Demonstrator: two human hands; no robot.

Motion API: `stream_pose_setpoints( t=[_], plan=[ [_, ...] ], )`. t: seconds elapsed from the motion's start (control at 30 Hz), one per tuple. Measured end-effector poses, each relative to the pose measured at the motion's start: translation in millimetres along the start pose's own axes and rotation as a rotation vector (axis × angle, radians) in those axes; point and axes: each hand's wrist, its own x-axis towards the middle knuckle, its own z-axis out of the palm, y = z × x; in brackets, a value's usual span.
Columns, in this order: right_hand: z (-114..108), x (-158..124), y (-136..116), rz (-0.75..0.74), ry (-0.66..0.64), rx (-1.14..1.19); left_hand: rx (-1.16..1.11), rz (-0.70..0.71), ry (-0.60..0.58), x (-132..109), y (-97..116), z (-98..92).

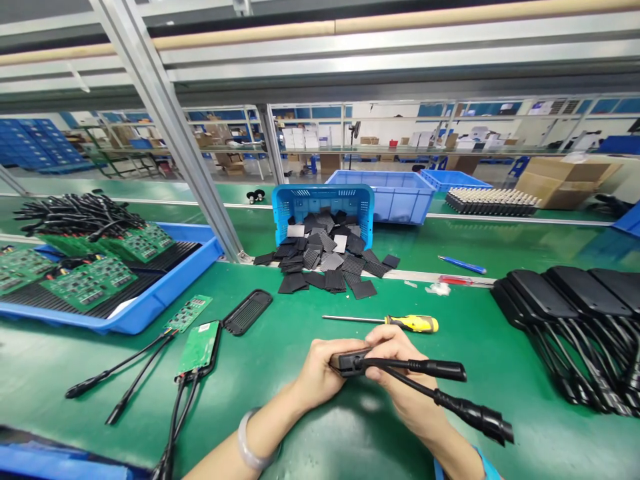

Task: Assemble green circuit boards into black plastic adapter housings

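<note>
My left hand [320, 373] and my right hand [395, 363] are both closed round a black plastic housing [350, 362] held just above the green table. Two black cables with connectors [450, 393] run out of the housing to the right, past my right wrist. A yellow-handled screwdriver [400, 323] lies on the table just beyond my hands. To the left lie a green circuit board with cables [199, 348], a second board [188, 313] and a black ribbed cover [247, 311].
A tipped blue basket [360, 200] spills several black ribbed plates [325, 263]. A blue tray [150, 310] at left holds green boards and black cables. Finished black units [570, 313] are stacked at right. A blue pen [463, 265] and blue bins lie behind.
</note>
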Motion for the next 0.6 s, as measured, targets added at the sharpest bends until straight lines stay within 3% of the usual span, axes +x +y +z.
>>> stream_pose_setpoints(
  t=[0.13, 0.23, 0.4, 0.47, 0.6],
  plan=[
    [0.7, 2.0, -1.5, -0.163, -0.146, -0.051, -0.031, 0.082, -0.068, 0.8, -1.0, -8.5],
    [0.7, 0.7, -2.9, -0.258, -0.148, -0.068, -0.065, 0.087, -0.112, 0.5, -2.7, -9.7],
    [-2.5, -1.9, -3.4, -0.106, -0.153, -0.064, -0.038, 0.06, -0.107, 0.8, -2.5, -5.2],
    [-3.1, -0.4, -3.9, -0.048, -0.116, -0.069, -0.013, 0.034, -0.051, 2.2, -1.4, -4.2],
    [-1.4, 3.3, -5.5, -0.099, 0.088, -0.108, 0.001, -0.012, 0.002, 4.2, -1.6, -2.7]
  ],
)
